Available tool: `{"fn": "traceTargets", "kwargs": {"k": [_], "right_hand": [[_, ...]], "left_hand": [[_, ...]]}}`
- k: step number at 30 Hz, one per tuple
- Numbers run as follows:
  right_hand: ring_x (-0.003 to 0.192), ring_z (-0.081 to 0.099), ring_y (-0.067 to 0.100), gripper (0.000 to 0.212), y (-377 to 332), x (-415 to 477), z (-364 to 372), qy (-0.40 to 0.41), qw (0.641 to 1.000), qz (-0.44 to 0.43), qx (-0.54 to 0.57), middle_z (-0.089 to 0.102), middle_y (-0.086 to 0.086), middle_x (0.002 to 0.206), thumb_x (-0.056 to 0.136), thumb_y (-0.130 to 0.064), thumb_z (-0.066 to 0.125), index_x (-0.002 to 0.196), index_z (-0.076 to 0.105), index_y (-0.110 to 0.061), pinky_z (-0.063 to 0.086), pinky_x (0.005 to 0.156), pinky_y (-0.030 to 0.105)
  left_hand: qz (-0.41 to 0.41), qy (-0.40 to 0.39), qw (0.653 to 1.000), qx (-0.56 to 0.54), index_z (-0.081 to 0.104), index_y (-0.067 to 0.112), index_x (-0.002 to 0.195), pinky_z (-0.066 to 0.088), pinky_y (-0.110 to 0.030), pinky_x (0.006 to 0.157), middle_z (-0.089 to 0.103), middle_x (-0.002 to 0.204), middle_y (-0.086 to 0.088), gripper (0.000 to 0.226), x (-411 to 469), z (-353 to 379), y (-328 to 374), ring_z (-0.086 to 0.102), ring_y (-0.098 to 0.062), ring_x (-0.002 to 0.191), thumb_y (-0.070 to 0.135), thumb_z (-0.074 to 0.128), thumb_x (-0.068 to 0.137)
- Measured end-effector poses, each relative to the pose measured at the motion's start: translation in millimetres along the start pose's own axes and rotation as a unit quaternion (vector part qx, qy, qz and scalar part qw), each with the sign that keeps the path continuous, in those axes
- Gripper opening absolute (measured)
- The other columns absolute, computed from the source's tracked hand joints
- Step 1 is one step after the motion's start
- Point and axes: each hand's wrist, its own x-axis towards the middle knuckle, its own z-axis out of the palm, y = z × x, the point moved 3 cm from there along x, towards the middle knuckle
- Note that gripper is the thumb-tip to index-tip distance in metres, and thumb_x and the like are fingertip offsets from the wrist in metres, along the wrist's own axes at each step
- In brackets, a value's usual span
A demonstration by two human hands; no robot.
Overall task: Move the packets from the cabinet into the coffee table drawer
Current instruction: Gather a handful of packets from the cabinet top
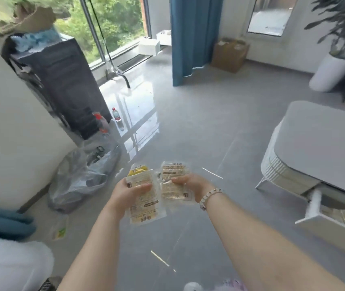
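Packets, two, clear-wrapped with yellow-and-cream print, held out over the grey floor [188, 127]: one packet [143, 196] gripped in the left hand [125, 193], thumb across its face, the other packet [174, 182] gripped in the right hand [190, 184], thumb on top, a beaded bracelet [208, 197] at that wrist. Coffee table [323, 148], grey-topped with white base, stands at right, its drawer [333, 223] pulled open and already containing similar packets, well apart from the hands. Crumpled plastic bag [79, 177] and water bottle [116, 114] lie on the floor at left.
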Motion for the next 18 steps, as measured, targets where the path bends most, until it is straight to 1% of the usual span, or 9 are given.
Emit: {"fn": "traceTargets", "kwargs": {"k": [3,4,7,10,12,14,15,16,18], "right_hand": [[0.077,0.065,0.021,0.01,-2,-1,-37,0.041,0.998,-0.009,0.041,0.067,0.01,0.089,0.088,-0.001,0.059,0.094,0.067,-0.003,0.057,0.066,0.03],[0.079,0.066,0.022,0.01,-1,-2,-49,0.053,0.997,-0.014,0.053,0.067,0.01,0.09,0.088,0.0,0.059,0.094,0.066,-0.003,0.057,0.07,0.032],[0.096,0.064,0.027,0.01,-2,2,-85,0.106,0.991,-0.03,0.075,0.067,0.015,0.104,0.085,0.0,0.063,0.093,0.067,-0.002,0.05,0.096,0.04],[0.108,0.063,0.03,0.015,-4,2,-115,0.157,0.981,-0.032,0.105,0.067,0.016,0.112,0.081,-0.004,0.068,0.096,0.07,-0.003,0.045,0.102,0.043],[0.108,0.063,0.027,0.023,-7,1,-133,0.194,0.972,-0.037,0.13,0.067,0.014,0.113,0.08,-0.007,0.07,0.102,0.069,-0.002,0.046,0.1,0.04],[0.101,0.064,0.022,0.027,-14,-4,-150,0.226,0.959,-0.049,0.161,0.068,0.01,0.107,0.08,-0.008,0.07,0.106,0.068,-0.002,0.051,0.087,0.032],[0.097,0.064,0.021,0.025,-18,-7,-156,0.236,0.954,-0.057,0.176,0.069,0.008,0.103,0.081,-0.007,0.069,0.105,0.068,-0.003,0.052,0.08,0.029],[0.094,0.064,0.02,0.021,-22,-11,-163,0.246,0.947,-0.066,0.193,0.069,0.007,0.099,0.081,-0.007,0.068,0.102,0.069,-0.005,0.052,0.076,0.027],[0.09,0.064,0.019,0.013,-26,-20,-177,0.264,0.935,-0.08,0.222,0.069,0.005,0.094,0.083,-0.005,0.066,0.095,0.069,-0.008,0.053,0.08,0.029]], "left_hand": [[-0.006,-0.042,0.999,0.025,0.063,0.008,0.109,0.055,-0.033,0.064,0.072,0.097,-0.011,0.041,23,39,16,0.07,-0.026,0.083,0.016,0.08,0.073],[-0.006,-0.056,0.998,0.033,0.062,0.008,0.11,0.054,-0.031,0.061,0.071,0.097,-0.01,0.041,30,52,21,0.069,-0.025,0.081,0.016,0.08,0.073],[-0.001,-0.098,0.993,0.068,0.06,0.011,0.103,0.05,-0.023,0.051,0.07,0.092,-0.006,0.032,46,89,38,0.067,-0.017,0.074,0.014,0.077,0.076],[0.007,-0.139,0.984,0.114,0.059,0.014,0.095,0.049,-0.023,0.051,0.068,0.088,-0.004,0.025,62,123,57,0.065,-0.016,0.072,0.014,0.077,0.077],[0.021,-0.17,0.975,0.138,0.06,0.016,0.087,0.05,-0.02,0.047,0.067,0.084,-0.003,0.017,71,145,70,0.065,-0.014,0.069,0.012,0.074,0.079],[0.036,-0.203,0.965,0.16,0.061,0.017,0.081,0.05,-0.018,0.045,0.067,0.08,-0.002,0.014,80,168,87,0.064,-0.013,0.066,0.009,0.072,0.081],[0.042,-0.219,0.96,0.169,0.061,0.017,0.08,0.051,-0.019,0.047,0.068,0.078,-0.002,0.014,83,178,94,0.065,-0.013,0.065,0.009,0.072,0.081],[0.046,-0.24,0.953,0.178,0.062,0.017,0.081,0.052,-0.022,0.051,0.068,0.078,-0.002,0.013,88,191,102,0.065,-0.014,0.066,0.009,0.072,0.081],[0.046,-0.279,0.94,0.193,0.064,0.015,0.086,0.054,-0.028,0.06,0.069,0.081,-0.004,0.013,94,216,111,0.067,-0.017,0.069,0.008,0.072,0.08]]}}
